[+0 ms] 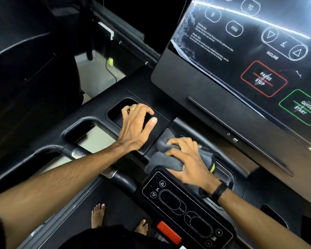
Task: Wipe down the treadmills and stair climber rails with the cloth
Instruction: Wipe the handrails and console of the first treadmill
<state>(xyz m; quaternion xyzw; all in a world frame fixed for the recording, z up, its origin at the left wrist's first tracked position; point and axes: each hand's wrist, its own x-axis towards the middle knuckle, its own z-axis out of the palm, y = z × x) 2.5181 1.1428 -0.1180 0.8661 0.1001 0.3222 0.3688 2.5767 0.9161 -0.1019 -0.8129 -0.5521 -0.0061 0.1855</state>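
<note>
I stand on a black treadmill and look down at its console tray (162,126). A grey cloth (160,159) with a yellow-green edge lies bunched in the recess just behind the small control panel (183,203). My right hand (188,162) lies on top of the cloth, its fingers curled into the fabric. My left hand (138,124) rests with spread fingers on the rim of the cup holder (118,108) to the left. The metal-sleeved handrail (75,151) runs under my left forearm.
The large display (250,51) with PAUSE/STOP and QUICK START buttons rises at the upper right. A red safety key (169,232) sits below the control panel. My bare feet (99,214) stand on the belt. A cable with a yellow-green plug (110,61) lies on the floor behind.
</note>
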